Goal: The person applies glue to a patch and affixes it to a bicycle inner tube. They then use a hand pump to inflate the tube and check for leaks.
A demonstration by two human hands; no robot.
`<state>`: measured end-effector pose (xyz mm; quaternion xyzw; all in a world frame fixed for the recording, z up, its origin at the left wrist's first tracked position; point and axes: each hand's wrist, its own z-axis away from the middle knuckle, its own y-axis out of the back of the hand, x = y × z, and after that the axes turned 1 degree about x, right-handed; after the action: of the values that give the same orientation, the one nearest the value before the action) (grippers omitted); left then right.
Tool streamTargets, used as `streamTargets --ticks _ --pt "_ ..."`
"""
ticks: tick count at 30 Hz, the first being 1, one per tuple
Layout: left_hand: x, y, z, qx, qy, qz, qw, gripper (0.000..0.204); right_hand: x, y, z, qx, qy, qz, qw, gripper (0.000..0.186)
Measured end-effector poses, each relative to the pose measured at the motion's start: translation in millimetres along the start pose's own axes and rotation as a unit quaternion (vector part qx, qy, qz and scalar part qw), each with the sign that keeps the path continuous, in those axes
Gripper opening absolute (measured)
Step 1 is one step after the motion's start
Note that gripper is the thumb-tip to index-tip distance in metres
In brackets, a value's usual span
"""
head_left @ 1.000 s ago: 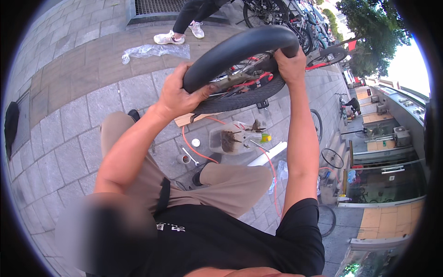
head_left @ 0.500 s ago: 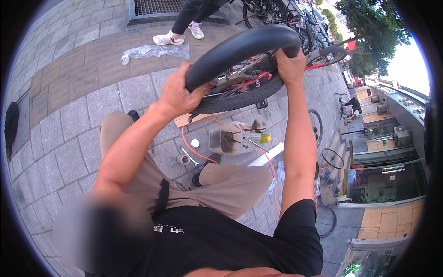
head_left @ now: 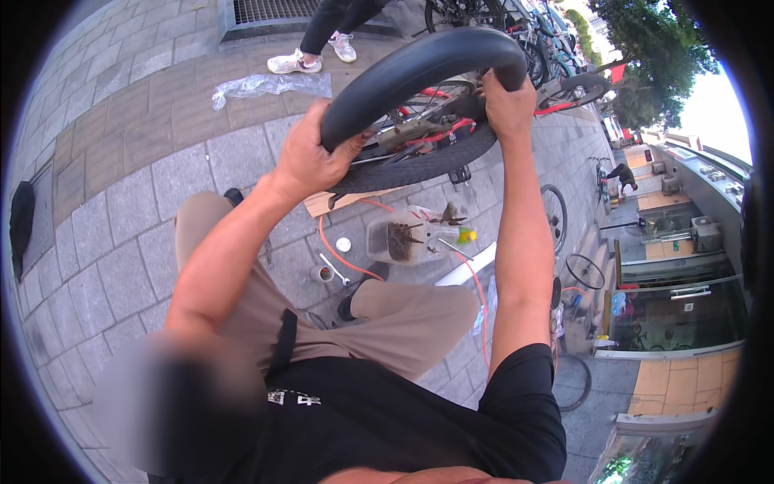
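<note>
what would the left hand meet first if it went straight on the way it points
The smooth black tube, which the left hand grips; what it would meet beyond that is hard to tell, as depth is unclear.

Watching remotely, I see left arm (head_left: 230, 246) bent, left hand (head_left: 313, 157) curled; right arm (head_left: 524, 234) straighter, right hand (head_left: 509, 111) (farther forward) gripping.

The left hand (head_left: 313, 157) and right hand (head_left: 509, 109) curl their fingers around opposite ends of a thick, smooth, black rubber ring (head_left: 419, 66). Seen through and below it are red bicycle parts (head_left: 453, 131) and a treaded black rubber tyre (head_left: 423, 168). On the grey stone paving (head_left: 185, 177) lie a translucent plastic container (head_left: 375, 239) with dark brown contents, a thin orange hose (head_left: 326, 248), a silver metal wrench (head_left: 333, 268) and a round white lid-like disc (head_left: 343, 244).
</note>
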<state>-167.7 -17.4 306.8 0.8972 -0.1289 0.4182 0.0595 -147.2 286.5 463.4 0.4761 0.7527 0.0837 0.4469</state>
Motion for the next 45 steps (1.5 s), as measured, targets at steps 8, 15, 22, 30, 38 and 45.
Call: streamTargets --ticks 8,15,22,30,38,45 --pt "9.4 4.4 3.8 0.009 -0.007 0.13 0.992 0.059 14.3 2.7 3.5 -0.022 0.022 -0.072 0.997 0.046" --pt "10.6 6.1 -1.3 0.01 -0.053 0.024 0.998 0.062 17.1 0.8 2.9 0.001 0.071 -0.041 0.997 0.05" --pt "10.0 -0.9 -2.2 0.019 -0.016 -0.015 1.0 0.051 19.6 -0.6 2.9 0.03 0.063 -0.026 0.997 0.028" --pt "10.5 2.6 -3.7 -0.002 -0.005 -0.046 0.999 0.05 18.7 -2.5 2.4 0.028 0.062 -0.033 0.997 0.026" --pt "4.7 5.6 -5.0 0.024 -0.061 0.054 0.996 0.068 5.5 0.3 8.3 0.002 0.056 -0.057 0.997 0.057" --pt "1.5 7.0 -3.4 0.022 -0.133 0.029 0.99 0.073 15.0 -1.5 6.1 0.046 0.15 -0.06 0.986 0.066"
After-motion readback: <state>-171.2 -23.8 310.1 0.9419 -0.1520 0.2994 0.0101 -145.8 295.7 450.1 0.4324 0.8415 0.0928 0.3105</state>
